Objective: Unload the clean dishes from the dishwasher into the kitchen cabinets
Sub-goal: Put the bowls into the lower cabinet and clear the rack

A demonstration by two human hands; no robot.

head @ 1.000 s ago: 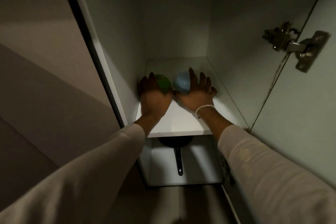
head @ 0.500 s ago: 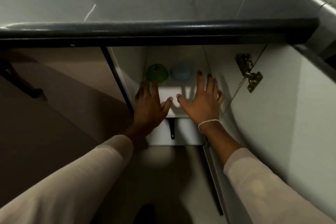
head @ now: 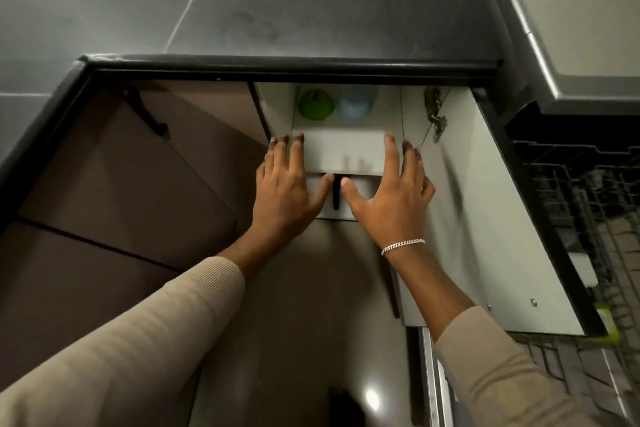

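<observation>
It is dim here. The white cabinet shelf (head: 343, 149) is the brightest patch, and a glare spot shines on the floor (head: 294, 305). A soft shadow streaks the cabinet door (head: 502, 236) beside my right hand (head: 391, 198). Straight edges bow outward; the dishwasher rack (head: 588, 201) is blurred.

left bowl (head: 316, 105) beside right bowl (head: 355, 104), on shelf (head: 343, 152) | dishwasher rack (head: 588, 201) right
</observation>
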